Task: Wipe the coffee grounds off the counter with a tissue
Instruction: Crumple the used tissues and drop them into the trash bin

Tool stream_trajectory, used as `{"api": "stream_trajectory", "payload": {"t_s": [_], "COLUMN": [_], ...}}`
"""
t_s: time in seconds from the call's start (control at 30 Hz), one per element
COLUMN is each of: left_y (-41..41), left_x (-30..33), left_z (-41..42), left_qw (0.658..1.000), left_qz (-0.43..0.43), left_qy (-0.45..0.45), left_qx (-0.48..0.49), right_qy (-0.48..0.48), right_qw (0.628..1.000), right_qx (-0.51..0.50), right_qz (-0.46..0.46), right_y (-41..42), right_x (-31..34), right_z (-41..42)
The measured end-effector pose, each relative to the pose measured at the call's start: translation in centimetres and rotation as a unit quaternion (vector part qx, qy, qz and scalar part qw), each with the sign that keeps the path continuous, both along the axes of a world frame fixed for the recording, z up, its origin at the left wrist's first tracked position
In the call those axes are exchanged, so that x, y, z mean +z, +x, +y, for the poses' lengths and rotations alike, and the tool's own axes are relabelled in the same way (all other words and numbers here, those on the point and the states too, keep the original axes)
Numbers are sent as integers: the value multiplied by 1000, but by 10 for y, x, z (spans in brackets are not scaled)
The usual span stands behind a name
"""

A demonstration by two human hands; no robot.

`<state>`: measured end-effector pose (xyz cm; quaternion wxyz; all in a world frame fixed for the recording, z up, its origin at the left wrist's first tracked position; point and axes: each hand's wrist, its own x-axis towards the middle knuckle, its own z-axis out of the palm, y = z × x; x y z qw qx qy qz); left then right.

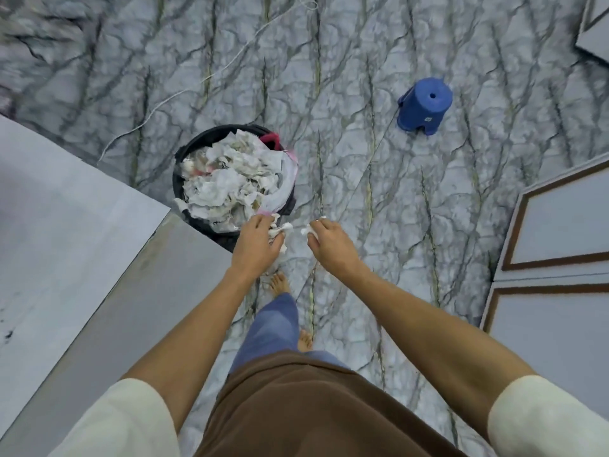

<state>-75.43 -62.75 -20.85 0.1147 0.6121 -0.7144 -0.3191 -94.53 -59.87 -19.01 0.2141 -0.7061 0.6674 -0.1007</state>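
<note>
The person stands on the marble-patterned floor (pixel 362 143), beside the end of the counter (pixel 75 232), with both arms extended toward the waste bin (pixel 188 179).

Grip state:
- The left hand (pixel 257 242) grips a crumpled tissue (pixel 280 230), fingers curled round it, at the near rim of the bin.
- The right hand (pixel 329 242) pinches a smaller wad of tissue (pixel 308 229) between its fingertips — just beside the left hand, over the floor rather than over the bin.

The bin is a dark pail, already heaped with crumpled paper (pixel 230 179). Neither tissue has been released into it.

Progress: the used tissues are at the bin, which suggests the wiping phase is at or near its end and disposal is the step in hand. However, dark specks (pixel 8 333) show on the counter surface at the left edge of the view; these may be remaining coffee grounds, though they are too small to confirm. If so, a further pass with a fresh tissue is still required.

A blue plastic stool (pixel 425 105) stands well apart on the floor.
</note>
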Motion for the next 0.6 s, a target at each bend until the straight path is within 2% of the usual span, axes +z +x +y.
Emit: {"api": "stream_trajectory", "payload": {"t_s": [0.2, 0.4, 0.6], "left_y": [-3, 5, 9], "left_x": [-11, -24, -72], "left_z": [-57, -92, -139], "left_qw": [999, 982, 955], "left_qz": [5, 14, 2], "left_qy": [23, 57, 82], "left_qx": [45, 180, 285], "right_qy": [26, 32, 37], "right_qw": [999, 992, 978], "right_qx": [40, 119, 205], "right_qz": [18, 18, -2], "right_y": [3, 13, 23], "right_x": [-16, -38, -84], "right_z": [-73, -128, -208]}}
